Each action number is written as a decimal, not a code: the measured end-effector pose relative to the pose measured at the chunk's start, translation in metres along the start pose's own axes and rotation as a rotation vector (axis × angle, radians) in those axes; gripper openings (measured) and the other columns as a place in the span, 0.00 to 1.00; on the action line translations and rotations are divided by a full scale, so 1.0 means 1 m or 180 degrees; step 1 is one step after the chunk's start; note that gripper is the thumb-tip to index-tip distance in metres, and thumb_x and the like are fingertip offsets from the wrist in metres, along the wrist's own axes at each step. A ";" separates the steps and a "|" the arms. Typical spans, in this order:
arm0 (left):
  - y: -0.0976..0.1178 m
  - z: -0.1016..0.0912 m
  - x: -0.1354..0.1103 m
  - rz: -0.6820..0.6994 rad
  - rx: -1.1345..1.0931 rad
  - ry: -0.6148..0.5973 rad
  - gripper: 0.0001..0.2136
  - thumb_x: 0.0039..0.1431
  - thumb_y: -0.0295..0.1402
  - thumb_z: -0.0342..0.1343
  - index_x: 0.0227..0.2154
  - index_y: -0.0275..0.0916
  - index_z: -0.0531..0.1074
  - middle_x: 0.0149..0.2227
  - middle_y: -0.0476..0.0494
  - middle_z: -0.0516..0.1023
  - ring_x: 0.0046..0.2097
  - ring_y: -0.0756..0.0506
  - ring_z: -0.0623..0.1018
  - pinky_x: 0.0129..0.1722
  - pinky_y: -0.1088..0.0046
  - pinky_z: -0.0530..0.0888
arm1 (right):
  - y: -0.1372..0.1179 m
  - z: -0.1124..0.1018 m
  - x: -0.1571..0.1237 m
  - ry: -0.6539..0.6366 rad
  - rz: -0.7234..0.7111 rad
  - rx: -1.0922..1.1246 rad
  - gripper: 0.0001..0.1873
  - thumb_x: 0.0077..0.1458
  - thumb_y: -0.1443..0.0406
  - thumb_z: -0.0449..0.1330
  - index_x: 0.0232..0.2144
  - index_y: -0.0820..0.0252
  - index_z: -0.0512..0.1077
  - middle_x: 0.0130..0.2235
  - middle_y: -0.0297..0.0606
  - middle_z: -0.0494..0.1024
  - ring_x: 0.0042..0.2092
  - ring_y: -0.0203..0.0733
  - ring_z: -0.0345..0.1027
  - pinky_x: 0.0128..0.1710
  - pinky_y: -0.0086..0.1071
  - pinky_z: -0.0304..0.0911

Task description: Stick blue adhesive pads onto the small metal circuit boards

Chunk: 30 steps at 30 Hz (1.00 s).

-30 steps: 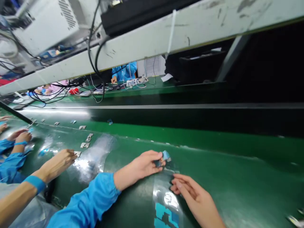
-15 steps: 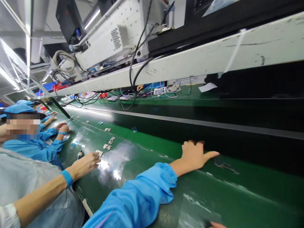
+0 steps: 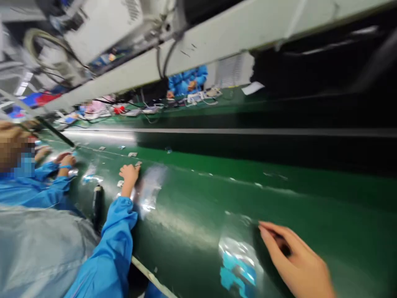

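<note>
My left hand [image 3: 129, 176] in a blue sleeve [image 3: 114, 231] reaches up the green conveyor belt [image 3: 198, 215], its fingers spread and blurred. It is nearest to small metal parts [image 3: 138, 164] and a crumpled clear plastic bag [image 3: 150, 190]. Low on the right, my right hand [image 3: 293, 258] curls against the edge of a second clear plastic bag [image 3: 238, 252], which has a blue print. Motion blur hides whether those fingers pinch the bag.
A co-worker in blue [image 3: 37, 186] works at the left, with a hand [image 3: 65, 159] on the belt. A black bottle [image 3: 98, 205] stands by a grey gown [image 3: 40, 252]. A white rail [image 3: 186, 41] with cables runs overhead. Another blue-clad worker [image 3: 186, 80] sits beyond.
My left hand no longer holds the small blue item. It went from flat on the belt to among the metal parts. The view has swung, and the bare arm with the wristband has gone.
</note>
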<state>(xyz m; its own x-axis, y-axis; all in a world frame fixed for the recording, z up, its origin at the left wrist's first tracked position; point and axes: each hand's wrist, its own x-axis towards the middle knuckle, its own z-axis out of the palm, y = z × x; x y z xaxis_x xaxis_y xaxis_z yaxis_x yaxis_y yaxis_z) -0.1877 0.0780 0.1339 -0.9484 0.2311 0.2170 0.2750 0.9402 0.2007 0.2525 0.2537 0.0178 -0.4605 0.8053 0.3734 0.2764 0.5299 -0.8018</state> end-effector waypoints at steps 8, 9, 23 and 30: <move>0.032 0.015 0.005 0.0871 -0.0556 0.0150 0.17 0.63 0.30 0.56 0.54 0.33 0.66 0.50 0.32 0.77 0.54 0.35 0.76 0.51 0.59 0.72 | -0.017 -0.023 -0.006 -0.1489 -0.0990 -0.0343 0.11 0.65 0.60 0.59 0.47 0.55 0.75 0.46 0.43 0.80 0.51 0.50 0.72 0.49 0.43 0.71; 0.044 0.016 -0.010 0.1013 -0.0826 0.0198 0.21 0.63 0.32 0.56 0.58 0.35 0.62 0.50 0.34 0.77 0.51 0.38 0.78 0.47 0.63 0.74 | -0.017 -0.024 -0.009 -0.1690 -0.1188 -0.0481 0.13 0.63 0.59 0.61 0.49 0.55 0.75 0.49 0.45 0.78 0.54 0.54 0.69 0.52 0.48 0.70; 0.128 0.066 -0.234 0.2396 -0.3213 -0.4008 0.15 0.61 0.35 0.61 0.49 0.39 0.71 0.48 0.39 0.78 0.45 0.44 0.80 0.46 0.67 0.77 | -0.009 -0.022 -0.011 -0.1296 -0.1660 -0.0414 0.09 0.67 0.65 0.58 0.47 0.60 0.72 0.44 0.43 0.81 0.47 0.46 0.76 0.55 0.47 0.69; 0.126 0.071 -0.230 0.2377 -0.3239 -0.4017 0.16 0.61 0.36 0.60 0.51 0.40 0.70 0.46 0.41 0.79 0.46 0.43 0.80 0.48 0.64 0.78 | -0.011 -0.025 -0.017 -0.1051 -0.1241 -0.0336 0.12 0.67 0.66 0.58 0.52 0.58 0.71 0.46 0.42 0.82 0.46 0.44 0.77 0.48 0.40 0.74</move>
<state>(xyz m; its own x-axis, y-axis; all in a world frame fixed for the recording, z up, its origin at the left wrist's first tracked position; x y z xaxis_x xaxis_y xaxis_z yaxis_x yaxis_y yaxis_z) 0.0540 0.1613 0.0410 0.0113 0.9864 -0.1642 0.1768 0.1597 0.9712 0.2779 0.2405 0.0321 -0.7829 0.4251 0.4542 0.1070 0.8113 -0.5748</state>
